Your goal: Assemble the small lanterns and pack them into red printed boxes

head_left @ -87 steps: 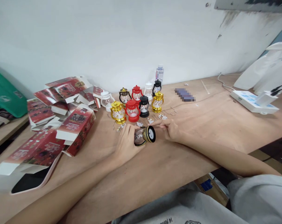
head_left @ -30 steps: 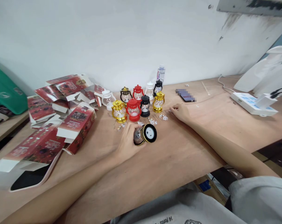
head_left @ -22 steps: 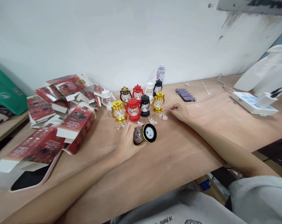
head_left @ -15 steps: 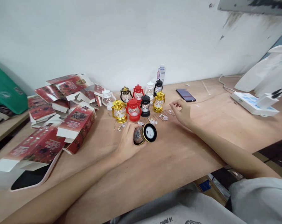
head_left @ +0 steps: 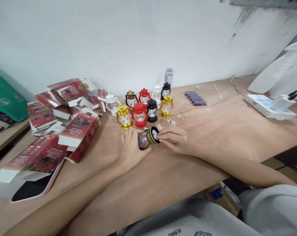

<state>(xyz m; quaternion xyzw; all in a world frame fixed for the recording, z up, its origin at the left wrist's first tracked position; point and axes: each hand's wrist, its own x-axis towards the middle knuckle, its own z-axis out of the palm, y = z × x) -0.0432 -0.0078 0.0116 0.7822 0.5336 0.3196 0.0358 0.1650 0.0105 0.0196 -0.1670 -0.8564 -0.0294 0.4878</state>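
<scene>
A black and gold toy lantern [head_left: 144,140] lies tilted in my left hand [head_left: 133,147], its round base turned to the right. My left fingers are closed around its clear body. My right hand [head_left: 174,138] is at the base with thumb and fingers pinched together against the white bottom plate. Whatever those fingertips may hold is hidden or too small to make out. Just behind stand a gold lantern [head_left: 125,118], a red lantern [head_left: 139,116] and a black lantern [head_left: 152,111]. Small white pieces and thin wire shapes [head_left: 172,122] lie beside them.
Several red and white cardboard boxes [head_left: 79,131] are heaped at the left. More lanterns and a plastic bottle [head_left: 168,76] stand near the wall. A blurred phone [head_left: 195,99] and a white power strip [head_left: 268,106] with cables lie to the right on the table [head_left: 227,131].
My right hand has moved left and down from beside the small parts to the lantern's base. My left hand still holds the lantern, shifted slightly left.
</scene>
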